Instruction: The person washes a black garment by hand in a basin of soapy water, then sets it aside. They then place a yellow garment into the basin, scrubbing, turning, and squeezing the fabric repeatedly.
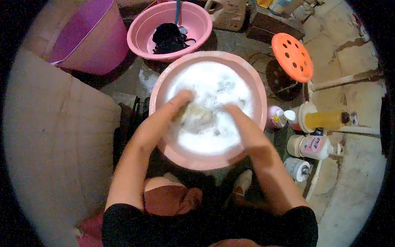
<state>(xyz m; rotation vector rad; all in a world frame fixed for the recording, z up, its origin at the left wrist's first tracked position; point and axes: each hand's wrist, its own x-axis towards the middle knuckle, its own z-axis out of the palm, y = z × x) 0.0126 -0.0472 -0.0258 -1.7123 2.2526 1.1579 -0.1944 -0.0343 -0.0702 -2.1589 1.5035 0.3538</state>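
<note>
I have both arms reaching into the pale pink basin (201,163), and the thing that matters, a pale, yellowish bundle (199,115), sits half sunk in its suds (199,144), left of the basin's middle. The left grip (188,96) is beside the bundle's far edge, the right grip (227,107) off to its right. Foam hides the fingers of both, so I can't tell whether either is closed on anything.

I take the bundle for soaked cloth: limp, heavy with water, slick with soap, hardly fragile. I'd gather a thick fold from underneath with each hand; a pinch at the surface would slide off.

What carries the basin I can't make out. Beyond it is dim grey floor (230,41) and a brighter pink tub (144,22) holding dark cloth (166,38); to its far left, a purple bucket (103,37). Right of the basin are an orange holed disc (292,56), a bottle of yellow liquid (325,120) and a tiled wall (356,164).
</note>
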